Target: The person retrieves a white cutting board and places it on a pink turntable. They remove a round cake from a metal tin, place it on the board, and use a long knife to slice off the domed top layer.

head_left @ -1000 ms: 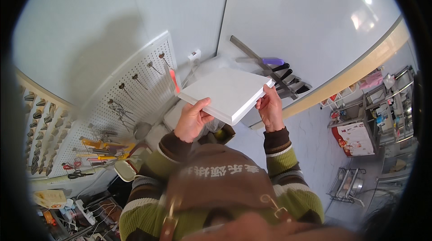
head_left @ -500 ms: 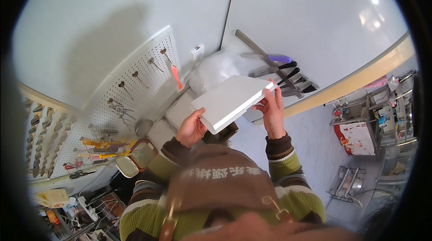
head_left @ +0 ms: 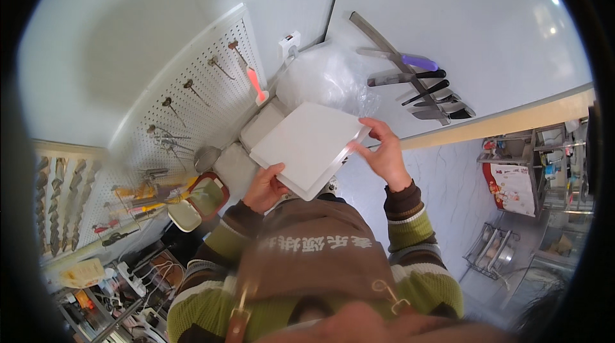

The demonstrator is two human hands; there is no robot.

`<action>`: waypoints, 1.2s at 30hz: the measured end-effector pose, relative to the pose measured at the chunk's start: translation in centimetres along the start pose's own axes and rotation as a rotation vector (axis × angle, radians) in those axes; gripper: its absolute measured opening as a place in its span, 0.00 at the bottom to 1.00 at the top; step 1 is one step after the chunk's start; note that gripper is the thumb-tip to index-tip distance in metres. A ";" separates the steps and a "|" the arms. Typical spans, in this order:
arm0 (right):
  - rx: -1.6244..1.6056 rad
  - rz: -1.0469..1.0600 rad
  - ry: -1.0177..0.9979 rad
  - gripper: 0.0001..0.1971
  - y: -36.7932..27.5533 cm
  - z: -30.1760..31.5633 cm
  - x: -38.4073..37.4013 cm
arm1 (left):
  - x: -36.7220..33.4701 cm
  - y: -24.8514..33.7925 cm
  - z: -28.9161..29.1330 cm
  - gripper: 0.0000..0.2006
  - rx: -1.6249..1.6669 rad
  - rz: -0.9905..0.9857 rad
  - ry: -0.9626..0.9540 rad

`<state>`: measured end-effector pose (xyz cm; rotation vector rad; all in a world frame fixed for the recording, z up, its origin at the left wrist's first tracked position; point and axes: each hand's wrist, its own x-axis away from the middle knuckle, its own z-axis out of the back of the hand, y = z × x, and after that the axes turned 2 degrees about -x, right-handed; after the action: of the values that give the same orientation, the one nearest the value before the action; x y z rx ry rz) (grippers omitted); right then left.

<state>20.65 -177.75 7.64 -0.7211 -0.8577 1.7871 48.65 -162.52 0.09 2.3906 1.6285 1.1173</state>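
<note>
Between my hands I hold a flat white rectangular box-like piece [head_left: 311, 141], tilted, with a smooth top and a stepped edge along its near right side. Its exact kind is hard to make out. My left hand [head_left: 264, 188] grips the near left corner, thumb on top and fingers underneath. At the right corner, my right hand [head_left: 386, 156] pinches the edge between thumb and fingers. Just beyond the piece lies a clear plastic bag [head_left: 323, 77]. White containers [head_left: 237, 167] partly show to its left.
A white pegboard [head_left: 211, 80] with hooks, whisks and a coral-handled spatula [head_left: 255, 83] hangs at left. Knives and a purple-handled tool [head_left: 419, 62] hang on a wall strip at right. Metal racks [head_left: 554, 170] stand far right. Cables and clutter [head_left: 147, 292] lie lower left.
The white piece has turned to show more of its top face and sits slightly lower. My right hand has moved down along its edge; the view has shifted.
</note>
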 end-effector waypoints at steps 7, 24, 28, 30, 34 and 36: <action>-0.069 -0.132 0.006 0.18 11.1 0.6 2.8 | 5.4 -4.3 2.1 0.20 0.148 -0.164 0.306; 0.742 -0.170 -1.361 0.32 34.0 7.3 18.0 | 17.0 -34.9 3.2 0.22 -1.472 -0.562 0.935; 0.582 0.022 -1.193 0.29 30.2 3.0 15.3 | 19.8 -36.2 0.3 0.21 -1.338 -0.633 0.953; 0.434 0.138 -1.159 0.27 27.7 -0.1 13.9 | 21.1 -36.5 -1.2 0.18 -1.363 -0.697 0.992; 0.182 0.324 -1.166 0.24 20.7 -6.2 13.1 | 22.7 -37.6 -3.9 0.11 -1.037 -0.686 1.205; -0.063 0.238 -1.233 0.27 16.3 -8.3 13.6 | 23.3 -37.8 -4.9 0.13 -1.041 -0.675 1.433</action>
<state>14.17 -167.41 -11.62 0.3849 -1.6497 2.3936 20.16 -128.10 0.69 0.1956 1.1028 2.6372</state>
